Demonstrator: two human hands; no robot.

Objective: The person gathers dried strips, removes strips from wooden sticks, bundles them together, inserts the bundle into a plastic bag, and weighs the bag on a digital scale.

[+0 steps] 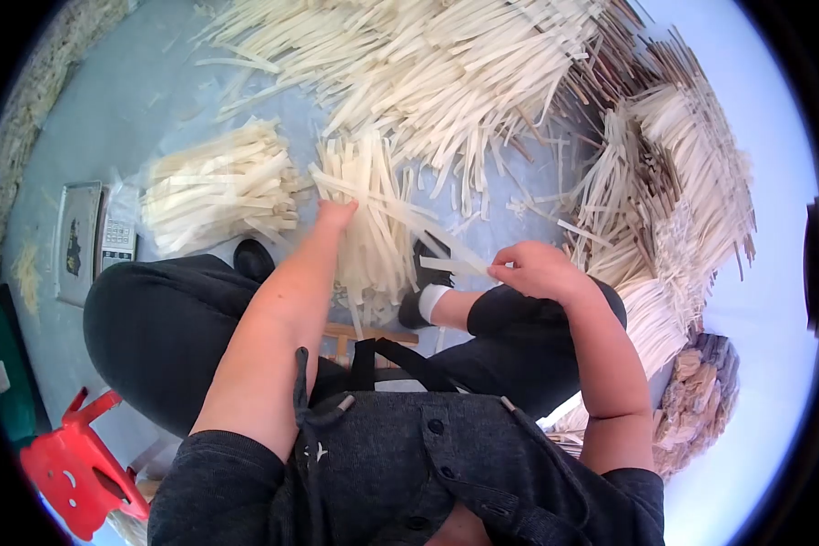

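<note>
My left hand [338, 215] is at the left side of a loose pile of pale, flat strips [373, 246] on the floor between my feet. Its fingers look closed on strips there, though they are partly hidden. My right hand [539, 270], above my right knee, pinches the end of a pale flat strip [460, 265]. Long strips slant from near this hand across the pile toward the left one. The strips look like thin shaved wood or dried plant material; I cannot tell which.
A plastic-wrapped bundle of strips [218, 187] lies left of the pile, beside a scale [82, 232] with a keypad. Large heaps of strips [428, 68] spread ahead, and more [678, 173], some dark-edged, lie at right. A red plastic stool [77, 469] stands lower left.
</note>
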